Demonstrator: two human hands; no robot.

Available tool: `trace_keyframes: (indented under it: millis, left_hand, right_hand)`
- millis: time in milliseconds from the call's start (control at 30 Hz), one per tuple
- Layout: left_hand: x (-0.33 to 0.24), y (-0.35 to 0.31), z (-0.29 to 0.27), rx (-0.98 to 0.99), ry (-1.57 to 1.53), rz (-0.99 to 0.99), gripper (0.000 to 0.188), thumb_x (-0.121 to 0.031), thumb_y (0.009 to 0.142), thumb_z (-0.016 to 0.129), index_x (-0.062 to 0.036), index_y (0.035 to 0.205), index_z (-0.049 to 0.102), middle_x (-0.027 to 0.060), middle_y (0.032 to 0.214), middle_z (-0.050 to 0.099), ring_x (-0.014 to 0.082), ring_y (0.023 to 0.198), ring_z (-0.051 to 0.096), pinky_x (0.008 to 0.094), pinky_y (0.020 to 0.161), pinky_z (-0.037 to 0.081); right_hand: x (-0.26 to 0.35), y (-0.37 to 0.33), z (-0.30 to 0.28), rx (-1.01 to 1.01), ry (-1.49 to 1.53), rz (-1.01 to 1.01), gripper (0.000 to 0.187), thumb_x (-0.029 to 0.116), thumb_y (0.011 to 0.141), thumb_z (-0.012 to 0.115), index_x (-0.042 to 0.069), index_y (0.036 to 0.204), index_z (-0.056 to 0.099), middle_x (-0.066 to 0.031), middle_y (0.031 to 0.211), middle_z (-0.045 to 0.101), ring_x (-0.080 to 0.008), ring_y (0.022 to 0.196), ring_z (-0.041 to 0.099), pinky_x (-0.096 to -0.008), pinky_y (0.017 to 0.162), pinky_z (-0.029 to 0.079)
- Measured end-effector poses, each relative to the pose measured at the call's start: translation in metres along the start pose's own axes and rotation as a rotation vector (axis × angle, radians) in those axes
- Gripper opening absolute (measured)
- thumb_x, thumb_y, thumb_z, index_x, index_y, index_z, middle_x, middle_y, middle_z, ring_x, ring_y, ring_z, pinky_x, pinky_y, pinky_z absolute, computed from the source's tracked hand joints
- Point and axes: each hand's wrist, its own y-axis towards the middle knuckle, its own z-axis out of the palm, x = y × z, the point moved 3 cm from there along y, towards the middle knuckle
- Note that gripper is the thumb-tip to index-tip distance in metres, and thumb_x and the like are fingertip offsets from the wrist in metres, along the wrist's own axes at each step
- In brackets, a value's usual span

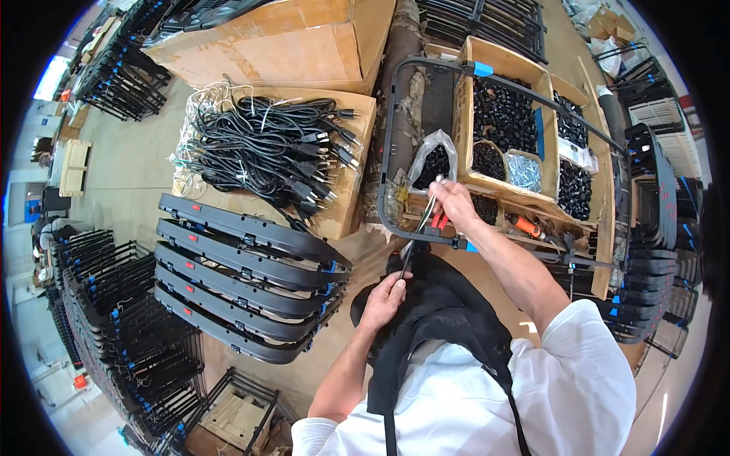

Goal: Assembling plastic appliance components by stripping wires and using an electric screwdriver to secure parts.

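Note:
My right hand (454,207) is closed on a slim silver metal tool (426,216), its kind not clear. Red handles (439,220) show just under that hand; whether they belong to the tool I cannot tell. Lower down, my left hand (386,301) is closed round a thin dark strip or rod (406,264) that points up toward the tool. Both hands are near the lower-left corner of a black tubular frame (389,152) with blue clips. Beyond the right hand lies a clear plastic bag (452,152) of small black parts.
A wooden bin (462,114) holds black parts and silver screws (523,173). An orange-handled tool (525,225) lies below it. To the left, black power cords (266,148) rest on cardboard above stacked black curved panels (243,262). A large carton (281,49) stands behind.

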Motion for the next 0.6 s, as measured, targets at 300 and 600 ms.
trace_keyframes:
  millis: [300, 600]
  left_hand:
    - [-0.013, 0.028, 0.011, -0.261, 0.023, -0.076, 0.029, -0.020, 0.112, 0.055, -0.0072, 0.133, 0.070, -0.0022, 0.081, 0.063, 0.0051, 0.065, 0.053, 0.0230, 0.060, 0.046]
    - [-0.053, 0.059, 0.034, -0.443, -0.031, -0.010, 0.023, -0.019, 0.111, 0.056, -0.0013, 0.120, 0.068, -0.0017, 0.088, 0.065, 0.0049, 0.072, 0.054, 0.0222, 0.064, 0.044]
  right_hand:
    - [0.021, 0.024, 0.005, -0.136, 0.292, -0.057, 0.033, 0.034, 0.110, 0.061, 0.005, 0.095, 0.068, -0.0011, 0.075, 0.065, -0.0087, 0.049, 0.052, -0.0260, 0.047, 0.042]
    - [0.057, 0.051, 0.002, 0.244, 0.301, 0.067, 0.043, 0.036, 0.108, 0.063, -0.004, 0.123, 0.064, -0.0114, 0.099, 0.070, -0.0141, 0.068, 0.068, -0.0261, 0.054, 0.055]
